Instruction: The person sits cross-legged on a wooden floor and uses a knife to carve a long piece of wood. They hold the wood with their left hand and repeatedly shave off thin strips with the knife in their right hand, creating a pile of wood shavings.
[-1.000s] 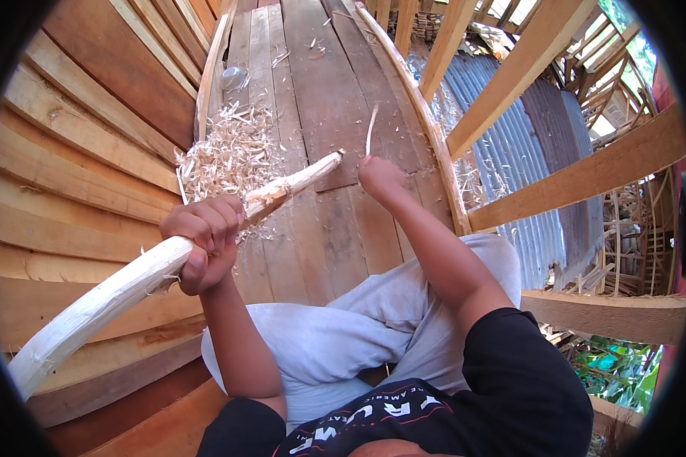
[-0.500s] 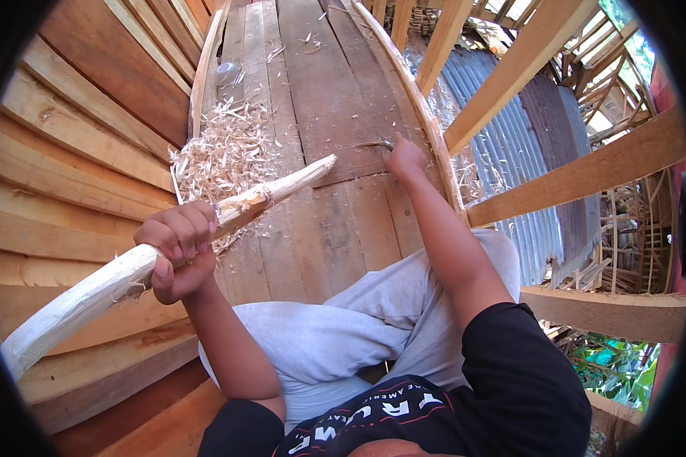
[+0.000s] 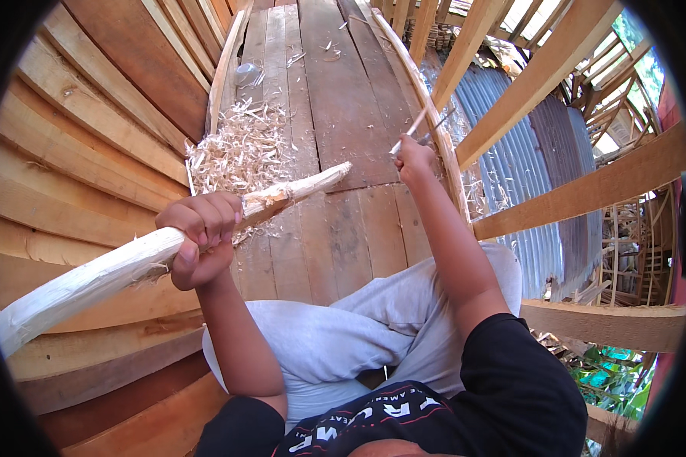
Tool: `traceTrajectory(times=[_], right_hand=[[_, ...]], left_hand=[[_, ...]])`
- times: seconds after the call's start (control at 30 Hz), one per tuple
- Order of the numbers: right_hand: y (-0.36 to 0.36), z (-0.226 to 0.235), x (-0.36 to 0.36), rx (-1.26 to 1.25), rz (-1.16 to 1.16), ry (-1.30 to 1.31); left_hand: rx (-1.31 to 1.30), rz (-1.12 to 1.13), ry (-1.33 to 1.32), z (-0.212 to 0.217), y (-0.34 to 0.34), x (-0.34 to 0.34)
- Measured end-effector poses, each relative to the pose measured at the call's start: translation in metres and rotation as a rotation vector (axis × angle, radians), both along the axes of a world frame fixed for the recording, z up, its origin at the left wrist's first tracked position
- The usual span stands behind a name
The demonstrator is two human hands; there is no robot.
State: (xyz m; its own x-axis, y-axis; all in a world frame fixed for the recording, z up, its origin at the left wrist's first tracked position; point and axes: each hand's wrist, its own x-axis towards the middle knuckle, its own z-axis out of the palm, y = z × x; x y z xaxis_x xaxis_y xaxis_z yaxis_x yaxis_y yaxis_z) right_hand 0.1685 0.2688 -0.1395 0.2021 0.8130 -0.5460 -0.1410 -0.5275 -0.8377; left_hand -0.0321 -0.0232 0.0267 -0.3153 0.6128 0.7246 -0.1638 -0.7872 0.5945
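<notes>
At nine o'clock, left hand (image 3: pixel 201 234) clenched round curved, peeled, whitish wooden pole (image 3: pixel 103 279).
Right hand (image 3: pixel 417 161), one o'clock, closed on slender, pale, stick-like tool (image 3: pixel 413 126); likely between shaving strokes; next cut needs steady pole.

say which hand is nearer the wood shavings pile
Left. The left hand is just below the shavings pile in view; the right hand is farther off, to its right.

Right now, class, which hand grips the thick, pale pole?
The left hand, wrapped around the pole; the right hand, apart from it, holds a slender item.
</notes>
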Motion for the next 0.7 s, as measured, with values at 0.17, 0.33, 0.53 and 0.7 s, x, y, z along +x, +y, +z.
traceTrajectory(times=[0.17, 0.33, 0.53, 0.7], right_hand=[[-0.060, 0.081, -0.023, 0.310, 0.866, 0.075], [-0.059, 0.051, -0.010, 0.281, 0.999, -0.116], [-0.080, 0.031, -0.020, 0.280, 1.160, -0.417], [-0.079, 0.021, -0.021, 0.128, 1.147, -0.275]], left_hand=[[0.017, -0.034, 0.008, 0.002, -0.002, 0.002], [0.046, -0.016, -0.017, -0.004, 0.001, 0.001], [-0.037, 0.313, -0.159, -0.006, 0.007, 0.010], [-0.076, 0.253, -0.136, -0.006, 0.007, 0.002]])
